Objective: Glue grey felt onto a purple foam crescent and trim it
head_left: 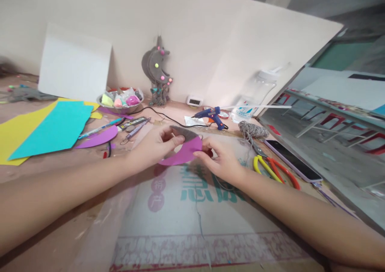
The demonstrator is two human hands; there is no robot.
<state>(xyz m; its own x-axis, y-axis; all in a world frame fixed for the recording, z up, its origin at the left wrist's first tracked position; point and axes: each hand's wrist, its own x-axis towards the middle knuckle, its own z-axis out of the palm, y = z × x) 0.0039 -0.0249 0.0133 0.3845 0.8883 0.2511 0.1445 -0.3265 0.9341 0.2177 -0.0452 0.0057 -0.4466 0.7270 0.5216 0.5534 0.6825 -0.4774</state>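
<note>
A purple paper crescent (184, 152), its upper part covered in grey yarn (187, 132), is held above the printed mat. My left hand (162, 146) pinches the yarn-covered part between thumb and fingers. At the crescent's right edge, my right hand (221, 160) has its thumb and fingers closed on the purple paper; whether yarn is also in them I cannot make out. Below the right hand a thin strand loops down onto the mat. A grey yarn skein (253, 130) lies to the right, beyond scissors with yellow and orange handles (275, 170).
A blue glue gun (212, 116) with a black cord lies behind the hands. Left are turquoise (55, 127) and yellow sheets, pens and a bowl (120, 100) of coloured packets. A grey moon ornament (156, 65) hangs behind. A phone (293, 160) and clear bottle (255, 93) are right.
</note>
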